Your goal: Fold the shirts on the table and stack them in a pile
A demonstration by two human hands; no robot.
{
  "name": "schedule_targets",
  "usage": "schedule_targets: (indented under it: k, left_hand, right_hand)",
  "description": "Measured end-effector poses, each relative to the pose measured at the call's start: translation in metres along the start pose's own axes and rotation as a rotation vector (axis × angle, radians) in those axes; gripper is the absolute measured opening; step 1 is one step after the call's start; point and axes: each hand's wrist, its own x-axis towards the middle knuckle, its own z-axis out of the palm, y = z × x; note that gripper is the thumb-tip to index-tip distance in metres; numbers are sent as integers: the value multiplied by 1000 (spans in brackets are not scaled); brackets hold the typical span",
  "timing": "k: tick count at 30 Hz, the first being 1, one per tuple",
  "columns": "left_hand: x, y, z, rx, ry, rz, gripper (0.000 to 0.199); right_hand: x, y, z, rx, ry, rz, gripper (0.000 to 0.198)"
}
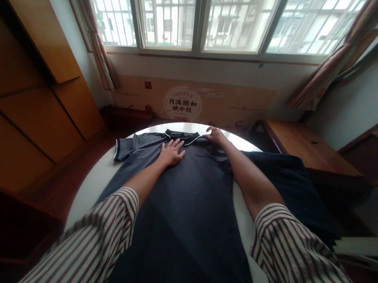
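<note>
A dark navy polo shirt (193, 205) lies spread out with its collar at the far end and its body running toward me. White piping edges the collar (193, 139) and the left sleeve (124, 149). My left hand (171, 153) rests flat on the chest just below the collar, fingers spread. At the collar's right side, my right hand (216, 136) has its thumb and fingers closed on the white-edged collar tip. The shirt's right sleeve is partly hidden by my right forearm.
Under the shirt is a round white table (84, 191). Folded dark cloth (288, 177) extends off its right side. A wooden desk (305, 141) stands at the back right, orange-brown cabinets (33, 120) at the left. Beyond are a barred window (239, 14) and curtains (314, 85).
</note>
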Motion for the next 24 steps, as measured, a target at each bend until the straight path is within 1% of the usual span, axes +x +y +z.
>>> schedule_targets:
  k: [3,7,9,14,16,20,22,24]
  left_hand:
    - [1,1,2,0,12,-2,66]
    - [2,0,4,1,23,-5,66]
    - [2,0,5,1,32,-7,65]
    - [1,-1,5,-5,35,-8,66]
    - [0,0,4,-7,39,-7,66]
    - [1,-1,4,-5,45,-8,65]
    - [2,-2,5,-5,43,-9,65]
    - [3,-3,6,-7,43,-7,65]
  right_hand:
    - [-3,12,-17,8,-98,16,50]
    - [-14,26,-39,14,-181,53,49]
    - [-19,30,-45,26,-183,61,46]
    - [-27,27,-55,64,-109,43,41]
    - [-30,26,-59,62,-137,49,42]
    - [-40,27,-67,43,-266,94,34]
    - [-45,28,-73,54,-268,76,32]
    - [-48,27,-81,73,-234,31,33]
